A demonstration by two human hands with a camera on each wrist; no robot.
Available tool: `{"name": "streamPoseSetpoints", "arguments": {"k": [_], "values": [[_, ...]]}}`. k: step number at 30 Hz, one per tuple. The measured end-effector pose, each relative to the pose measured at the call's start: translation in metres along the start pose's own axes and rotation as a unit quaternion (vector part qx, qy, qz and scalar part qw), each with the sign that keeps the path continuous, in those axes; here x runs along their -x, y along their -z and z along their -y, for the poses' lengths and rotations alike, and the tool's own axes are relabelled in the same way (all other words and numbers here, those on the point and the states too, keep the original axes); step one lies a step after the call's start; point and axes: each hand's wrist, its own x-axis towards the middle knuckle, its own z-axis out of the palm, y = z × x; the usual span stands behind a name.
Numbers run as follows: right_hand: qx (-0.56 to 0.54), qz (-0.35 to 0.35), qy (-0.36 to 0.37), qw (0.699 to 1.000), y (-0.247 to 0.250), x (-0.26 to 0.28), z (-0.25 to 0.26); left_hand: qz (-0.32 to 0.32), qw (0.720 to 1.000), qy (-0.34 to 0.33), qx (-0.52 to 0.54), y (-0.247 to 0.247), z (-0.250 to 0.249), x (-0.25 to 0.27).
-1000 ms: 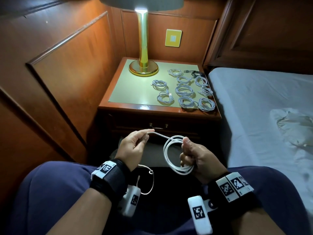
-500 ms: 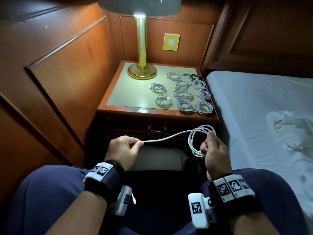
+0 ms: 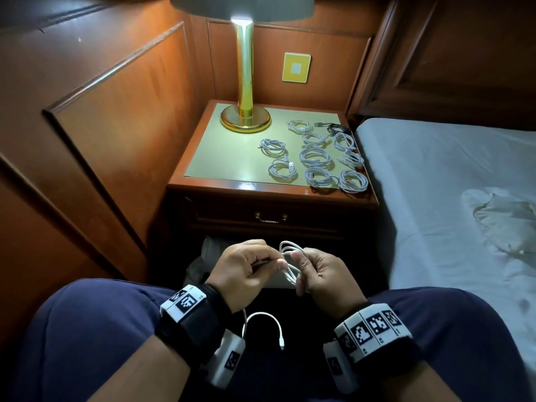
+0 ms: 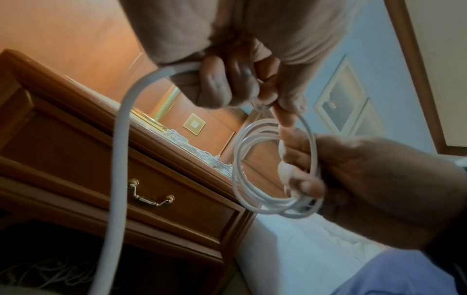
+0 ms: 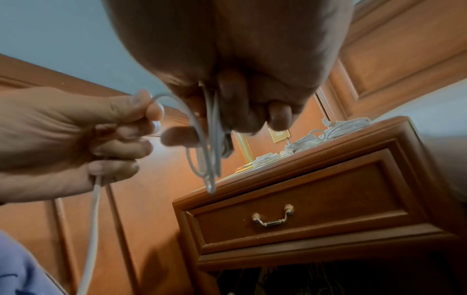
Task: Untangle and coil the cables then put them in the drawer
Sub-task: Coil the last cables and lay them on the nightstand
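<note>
Right hand [image 3: 324, 275]: fingers curled round a thin white round-section charging cable [image 3: 290, 264], grasping the stacked loops of a partly wound coil. In the left wrist view the loops hang as a ring off the fingers [image 4: 300, 159], pinned against the palm by the thumb. Judged purpose: the right grip acts as the fixed former, so each new turn lands on the last.

Left hand [image 3: 243, 271]: clenched on the free run of the same cable, thumb and forefinger pinching it just beside the coil, at lower centre of the head view. Remaining fingers wrap the strand lower down (right wrist view). Judged purpose: feeds and tensions the strand for the next turn. The loose tail [image 3: 262, 323] drops below the left wrist, arcs over the lap, and ends in a small plug at bottom centre. Short tail suggests coiling is nearly done.

Outward: nine or so finished pale coils [image 3: 316, 158] lie in rows on the right half of the green-topped wooden bedside worktop [image 3: 226, 158], one dark cable at the back right corner. Brass lamp base [image 3: 245, 118] stands at the upper centre. The wooden drawer with brass handle [image 3: 271, 217], mid-frame, is closed, so no stowing has begun. Grey-sheeted bed [image 3: 435, 184] fills the right of the frame.
</note>
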Motion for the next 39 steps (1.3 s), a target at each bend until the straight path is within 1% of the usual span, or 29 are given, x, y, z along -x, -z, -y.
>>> {"name": "streamPoseSetpoints", "arguments": {"k": [4,6,8,11,14,16,18,20,22,23,25,26,28,30,34,36,38,39], "values": [[-0.129,0.019,-0.032,0.991,-0.001,-0.002,0.009,-0.026,1.0,0.003,0.004,0.003,0.001,-0.002],[-0.166,0.03,-0.041,0.985,-0.002,-0.003,0.011,-0.042,0.999,-0.001,-0.002,0.003,0.002,-0.003],[-0.202,0.056,-0.059,0.976,-0.004,-0.002,0.015,-0.055,0.998,-0.004,-0.005,0.001,0.002,-0.004],[-0.281,0.093,-0.091,0.951,-0.003,-0.001,0.021,-0.039,0.999,-0.016,-0.021,-0.002,0.004,-0.006],[-0.294,0.098,-0.088,0.947,0.0,0.001,0.023,-0.02,1.0,-0.005,-0.005,-0.001,0.008,-0.005],[-0.347,0.079,-0.09,0.93,0.001,0.002,0.024,-0.015,0.999,0.032,0.033,-0.001,0.007,-0.003],[-0.39,0.057,-0.089,0.915,0.001,0.002,0.024,-0.019,0.992,0.099,0.074,-0.003,0.004,-0.002],[-0.413,0.039,-0.086,0.906,0.0,0.001,0.025,-0.036,0.985,0.15,0.074,-0.007,0.006,-0.001],[-0.42,0.024,-0.082,0.904,0.001,0.001,0.027,-0.045,0.981,0.176,0.063,-0.011,0.009,0.0],[-0.422,0.02,-0.082,0.903,0.002,0.001,0.028,-0.04,0.975,0.197,0.089,-0.013,0.009,-0.001],[-0.426,0.012,-0.086,0.901,0.002,0.0,0.029,-0.022,0.951,0.243,0.188,-0.016,0.007,-0.002],[-0.426,0.015,-0.084,0.9,0.002,0.0,0.028,-0.019,0.939,0.255,0.231,-0.017,0.005,-0.002],[-0.422,0.016,-0.084,0.903,0.002,0.0,0.025,-0.024,0.931,0.253,0.261,-0.016,0.003,-0.002],[-0.417,0.019,-0.078,0.905,0.001,0.0,0.024,-0.014,0.941,0.234,0.245,-0.014,0.002,-0.002],[-0.407,0.021,-0.078,0.91,0.002,0.001,0.024,0.044,0.947,0.199,0.25,-0.015,0.004,0.001],[-0.407,0.019,-0.084,0.909,0.004,0.002,0.026,0.069,0.952,0.184,0.235,-0.016,0.004,0.004],[-0.408,0.02,-0.087,0.909,0.003,0.001,0.026,0.062,0.963,0.166,0.205,-0.019,0.003,0.005],[-0.405,0.015,-0.089,0.91,0.003,0.001,0.025,0.04,0.972,0.147,0.178,-0.019,0.002,0.004]]}}
